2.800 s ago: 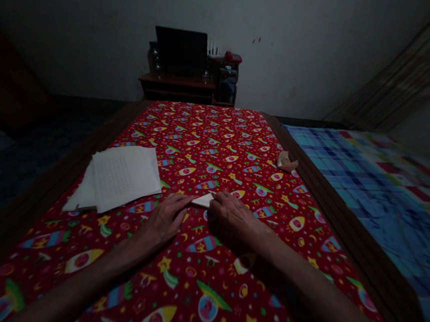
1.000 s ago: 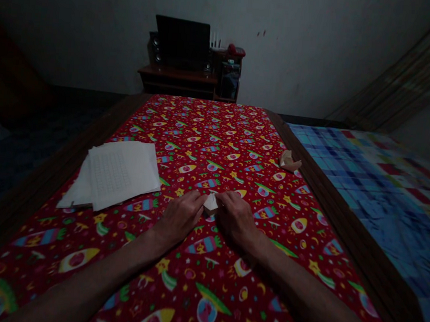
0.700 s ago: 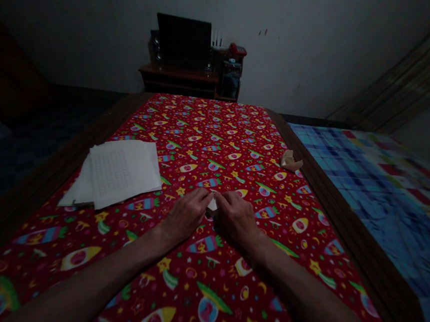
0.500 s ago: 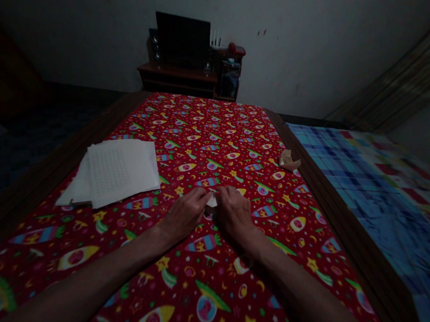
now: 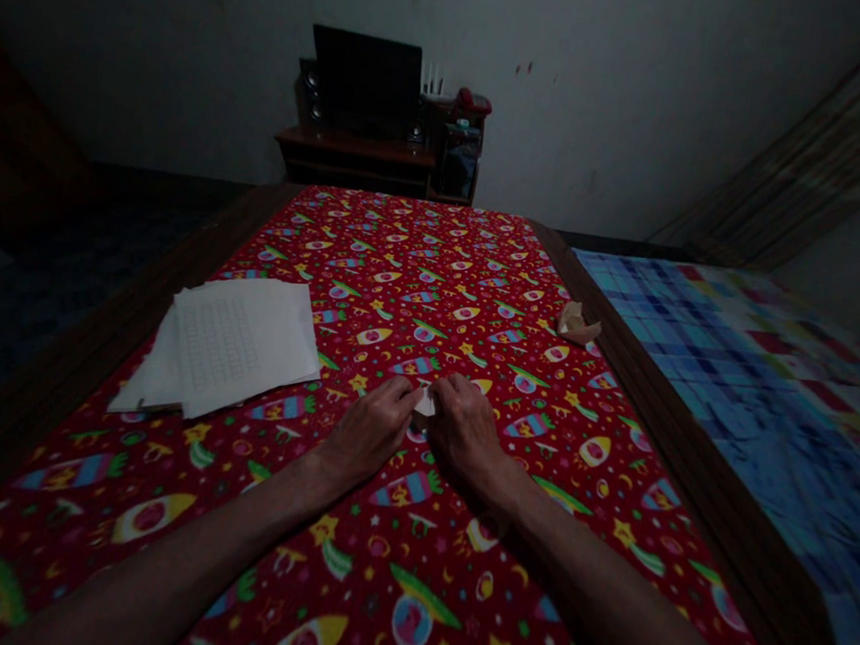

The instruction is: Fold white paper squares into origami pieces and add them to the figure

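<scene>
Between my two hands is a small piece of folded white paper [image 5: 425,402], mostly covered by the fingers. My left hand [image 5: 376,420] pinches its left side, fingers curled and thumb pressed in. From the other side my right hand [image 5: 467,421] grips it with bent fingers. Both hands rest low over the red patterned cloth [image 5: 408,486], close together. The paper's exact folds are too dim and small to make out.
A stack of white paper sheets [image 5: 247,347] with a faint printed grid lies to the left. A crumpled brown piece [image 5: 578,323] sits near the right edge. Beyond the far end stands a desk [image 5: 355,147] with a monitor [image 5: 366,81]. A blue checked sheet [image 5: 697,366] spreads at right.
The hands stay in nearly the same place, still holding the paper. The fingers have shifted slightly, and a little less of the white paper shows between them.
</scene>
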A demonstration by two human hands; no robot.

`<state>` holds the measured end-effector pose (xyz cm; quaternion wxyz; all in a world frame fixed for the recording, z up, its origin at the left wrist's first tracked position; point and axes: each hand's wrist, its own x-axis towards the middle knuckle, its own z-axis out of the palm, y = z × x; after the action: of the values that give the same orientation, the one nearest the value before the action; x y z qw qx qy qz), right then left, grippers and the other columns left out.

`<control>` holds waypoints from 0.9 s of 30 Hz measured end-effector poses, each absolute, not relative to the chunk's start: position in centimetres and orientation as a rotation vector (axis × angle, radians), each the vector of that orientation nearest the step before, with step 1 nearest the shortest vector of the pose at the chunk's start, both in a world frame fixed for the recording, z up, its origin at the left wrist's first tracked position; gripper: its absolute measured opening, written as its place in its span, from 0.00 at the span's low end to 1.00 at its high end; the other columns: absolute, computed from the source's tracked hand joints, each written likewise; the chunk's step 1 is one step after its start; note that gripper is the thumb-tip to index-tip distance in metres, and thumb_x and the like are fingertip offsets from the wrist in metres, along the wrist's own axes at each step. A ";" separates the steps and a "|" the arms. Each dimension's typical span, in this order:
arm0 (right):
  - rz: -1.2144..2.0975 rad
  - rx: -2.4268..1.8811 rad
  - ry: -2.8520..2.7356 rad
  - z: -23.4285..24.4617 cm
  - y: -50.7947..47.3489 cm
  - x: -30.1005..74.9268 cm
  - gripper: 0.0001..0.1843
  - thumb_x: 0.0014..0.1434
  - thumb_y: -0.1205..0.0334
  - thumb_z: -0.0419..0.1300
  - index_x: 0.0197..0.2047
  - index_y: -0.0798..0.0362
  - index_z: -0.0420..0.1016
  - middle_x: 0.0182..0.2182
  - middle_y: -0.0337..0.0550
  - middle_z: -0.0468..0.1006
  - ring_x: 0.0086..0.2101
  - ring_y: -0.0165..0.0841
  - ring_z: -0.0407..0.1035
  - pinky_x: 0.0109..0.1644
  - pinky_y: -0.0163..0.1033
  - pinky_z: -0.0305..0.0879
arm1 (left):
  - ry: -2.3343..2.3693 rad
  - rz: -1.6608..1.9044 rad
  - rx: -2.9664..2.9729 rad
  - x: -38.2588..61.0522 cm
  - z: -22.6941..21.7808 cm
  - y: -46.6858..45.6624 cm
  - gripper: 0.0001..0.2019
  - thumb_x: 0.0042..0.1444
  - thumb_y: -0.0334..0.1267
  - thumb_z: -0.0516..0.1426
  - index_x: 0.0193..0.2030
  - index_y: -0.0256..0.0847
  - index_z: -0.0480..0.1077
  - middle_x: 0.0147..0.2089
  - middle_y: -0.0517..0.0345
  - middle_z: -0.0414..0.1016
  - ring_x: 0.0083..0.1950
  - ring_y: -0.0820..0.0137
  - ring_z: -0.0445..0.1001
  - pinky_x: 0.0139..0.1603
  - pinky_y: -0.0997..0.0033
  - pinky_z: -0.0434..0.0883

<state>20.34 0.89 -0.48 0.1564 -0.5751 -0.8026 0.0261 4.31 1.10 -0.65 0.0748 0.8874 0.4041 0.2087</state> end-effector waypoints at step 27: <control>-0.012 -1.281 -2.573 -0.2 -2.1 24.1 0.19 0.63 0.59 0.52 0.57 0.44 0.66 0.47 0.52 0.65 0.43 0.40 0.59 0.43 0.47 0.64 | 1.031 0.335 2.963 2.7 0.3 -1.1 0.24 0.54 0.22 0.48 0.58 0.35 0.60 0.59 0.47 0.62 0.61 0.58 0.57 0.61 0.55 0.61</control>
<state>24.09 -2.06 -0.22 0.1334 -0.4417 -0.8872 -0.0040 2.73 -1.12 0.28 -0.0064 0.9391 0.3267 0.1061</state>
